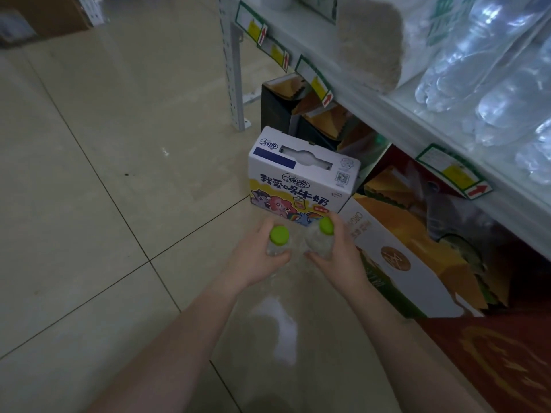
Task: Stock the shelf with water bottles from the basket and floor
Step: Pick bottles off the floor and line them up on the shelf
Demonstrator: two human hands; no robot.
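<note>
Two clear water bottles with green caps are held low over the tiled floor. My left hand [258,259] grips the left bottle [278,238] around its neck. My right hand [340,254] grips the right bottle [322,236] the same way. Both bottles stand roughly upright, side by side and nearly touching. The white shelf [384,114] runs along the right, with several clear water bottles [489,84] lying on it. No basket is in view.
A white cartoon milk carton [301,180] stands on the floor just beyond my hands. Orange and white cartons [411,263] fill the space under the shelf. A white shelf post [235,73] rises behind. Beige floor tiles [104,174] spread to the left.
</note>
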